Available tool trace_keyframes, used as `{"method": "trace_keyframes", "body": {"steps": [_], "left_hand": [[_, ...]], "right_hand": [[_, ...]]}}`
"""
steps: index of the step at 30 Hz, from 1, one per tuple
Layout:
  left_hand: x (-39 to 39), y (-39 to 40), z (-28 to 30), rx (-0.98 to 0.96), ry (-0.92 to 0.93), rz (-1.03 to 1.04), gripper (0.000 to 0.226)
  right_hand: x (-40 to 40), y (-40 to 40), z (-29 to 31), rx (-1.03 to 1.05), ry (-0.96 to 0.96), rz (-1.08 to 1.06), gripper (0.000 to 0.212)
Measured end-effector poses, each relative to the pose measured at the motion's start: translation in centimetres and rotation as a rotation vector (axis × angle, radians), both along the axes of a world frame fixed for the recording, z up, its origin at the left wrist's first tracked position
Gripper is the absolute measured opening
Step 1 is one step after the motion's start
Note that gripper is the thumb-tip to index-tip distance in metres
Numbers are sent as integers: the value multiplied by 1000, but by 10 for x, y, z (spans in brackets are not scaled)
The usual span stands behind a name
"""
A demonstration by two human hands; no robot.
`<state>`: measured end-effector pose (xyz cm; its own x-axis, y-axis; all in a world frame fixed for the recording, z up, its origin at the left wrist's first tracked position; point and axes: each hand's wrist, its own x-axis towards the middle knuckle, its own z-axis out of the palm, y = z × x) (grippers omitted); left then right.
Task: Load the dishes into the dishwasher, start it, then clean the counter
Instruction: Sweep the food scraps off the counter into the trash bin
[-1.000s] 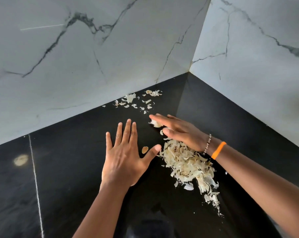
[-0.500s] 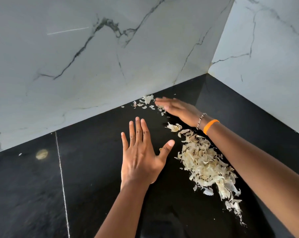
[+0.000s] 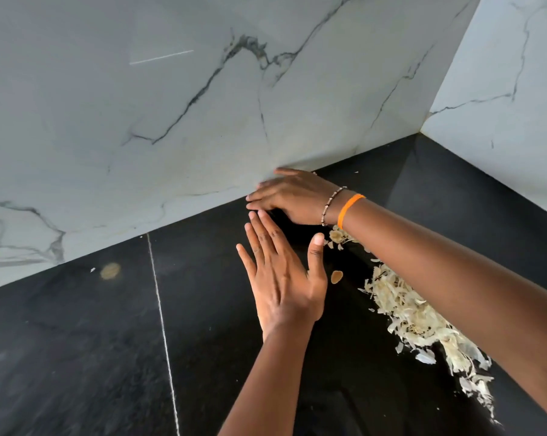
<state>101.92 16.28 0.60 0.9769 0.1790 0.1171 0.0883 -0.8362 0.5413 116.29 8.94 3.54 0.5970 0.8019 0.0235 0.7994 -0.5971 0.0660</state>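
Setting: a black stone counter (image 3: 77, 357) meeting a white marble-patterned wall (image 3: 140, 121) in a corner.
Right hand: the right hand (image 3: 292, 196) lies flat with fingers straight, holding nothing, its fingertips at the seam where counter meets wall. It looks placed to rake stray scraps back from the wall edge; whether any lie under it is hidden.
Left hand: the left hand (image 3: 281, 278) is flat and released, fingers together, thumb spread, just nearer the person than the right hand, fingertips almost touching it. It seems set as a stop so swept bits do not scatter sideways.
Scraps: a heap of pale peelings (image 3: 413, 322) lies behind the right wrist, under the forearm, running toward the counter's near edge. One small tan flake (image 3: 336, 276) sits alone just beside the left thumb.
Wrist: an orange band (image 3: 349, 209) and a beaded bracelet (image 3: 330, 204) circle the right wrist.
Other marks: a pale round smudge (image 3: 109, 270) lies well left of both hands.
Stage: judged to be the counter-cleaning part, gathering peelings into one pile.
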Motion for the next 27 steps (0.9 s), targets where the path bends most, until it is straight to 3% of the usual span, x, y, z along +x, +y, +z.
{"method": "trace_keyframes", "body": {"steps": [2,8,11,14,16,20,23,25,27], "left_hand": [[1,0,1,4,32,-13,87],[3,0,-1,46,77,-40,89],[3,0,-1,72,94,-57,92],[3,1,-2,76,92,-67,94],[2,0,-1,79,89,-77,94],[3,0,-2,79,91,-112,95],[3,1,-2,85,88,-131,96],[4,1,-2,84,91,-142,96],[5,1,-3,82,98,-141,96]], "right_hand": [[1,-6,-9,-78,-49,-14,65],[-11,-55,-9,70,55,-302,57],[-13,-72,6,240,-25,-421,40],[-1,-82,6,558,211,-521,36],[5,-83,-6,612,383,-510,34],[-3,-86,-27,564,516,-449,36],[-23,-91,-13,801,724,-386,41],[-19,-93,-6,945,674,-403,39],[-8,-82,-7,829,575,-407,37]]}}
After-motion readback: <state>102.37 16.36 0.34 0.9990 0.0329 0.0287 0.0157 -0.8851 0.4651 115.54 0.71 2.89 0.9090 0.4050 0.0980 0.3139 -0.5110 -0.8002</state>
